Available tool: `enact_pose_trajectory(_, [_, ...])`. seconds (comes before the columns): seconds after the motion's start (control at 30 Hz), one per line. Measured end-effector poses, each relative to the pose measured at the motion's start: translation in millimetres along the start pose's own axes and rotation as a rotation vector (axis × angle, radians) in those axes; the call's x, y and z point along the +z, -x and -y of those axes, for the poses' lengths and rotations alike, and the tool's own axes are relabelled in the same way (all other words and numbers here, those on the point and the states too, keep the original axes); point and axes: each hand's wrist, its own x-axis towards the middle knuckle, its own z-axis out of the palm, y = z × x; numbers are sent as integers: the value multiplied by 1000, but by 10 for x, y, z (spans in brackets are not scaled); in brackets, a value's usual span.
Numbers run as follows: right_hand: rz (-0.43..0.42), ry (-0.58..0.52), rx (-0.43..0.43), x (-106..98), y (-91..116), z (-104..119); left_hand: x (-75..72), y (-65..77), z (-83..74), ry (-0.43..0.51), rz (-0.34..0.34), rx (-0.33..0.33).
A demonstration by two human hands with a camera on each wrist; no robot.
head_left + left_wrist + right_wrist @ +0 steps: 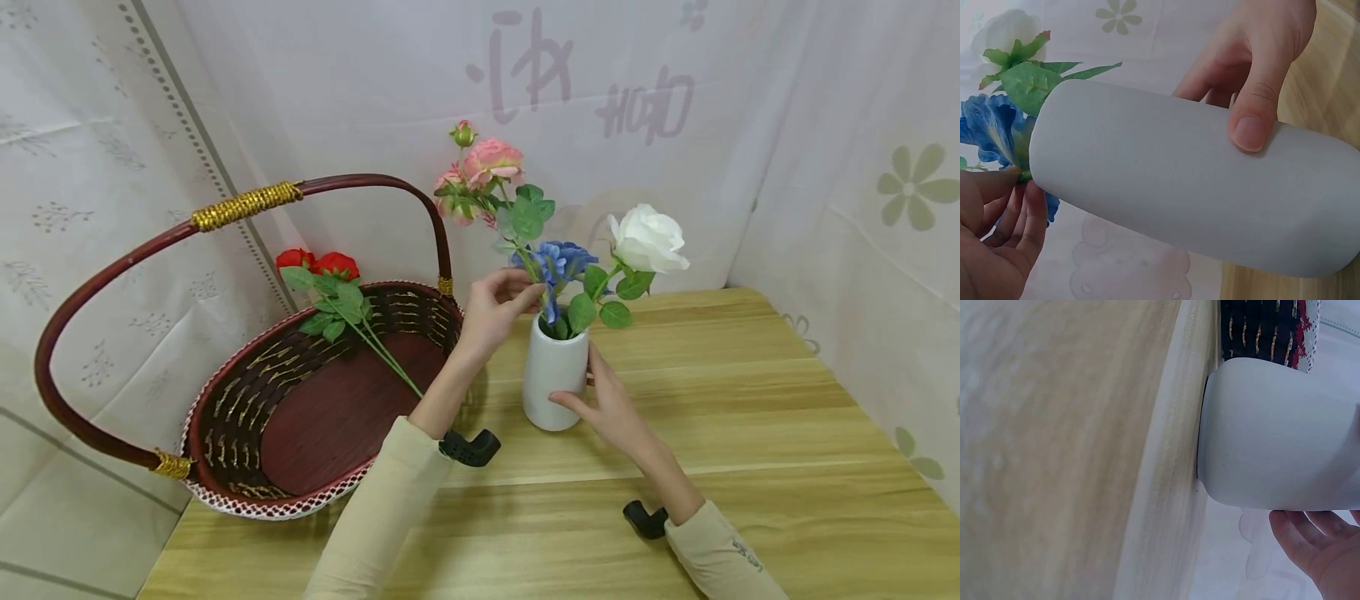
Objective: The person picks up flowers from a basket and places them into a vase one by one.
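Observation:
A white vase (553,379) stands upright on the wooden table, holding a white rose (648,240) and a blue flower (561,260). Pink flowers (492,161) lean out to the left above my left hand (489,312). That hand pinches a green stem at the vase's mouth; in the left wrist view the fingertips (1036,194) are just beneath the blue flower (994,122). Whose stem it is, I cannot tell. My right hand (617,412) grips the vase's lower side, thumb (1252,128) in front and fingers behind. The right wrist view shows the vase base (1229,437) on the table.
To the left is a dark woven basket (322,425) with a tall arched handle (360,181). Red roses (336,265) lie across its far rim, their stems reaching inside. Printed curtains (315,92) hang behind and beside the table (750,400).

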Motion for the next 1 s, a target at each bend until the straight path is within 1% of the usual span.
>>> enact_pose_trajectory(0.1, [0,6,7,-11,-3,10,4,-14,-7,-30,26,14])
enact_pose_trajectory(0.23, [2,10,18,-21,-8,17,10,-35,-16,-75,66,54])
enact_pose_trajectory(0.4, [5,5,21,-23,-9,24,24,-65,10,-101,77,88])
enact_pose_trajectory(0.73, [-1,25,-3,0,-19,-7,14,-66,70,-63,32,56])
enact_pose_trajectory(0.87, [-3,23,2,-2,-12,-14,6,-45,70,-83,22,49])
enact_pose_trajectory(1.0, [-2,19,5,-4,-5,-17,-5,-10,76,-104,5,28])
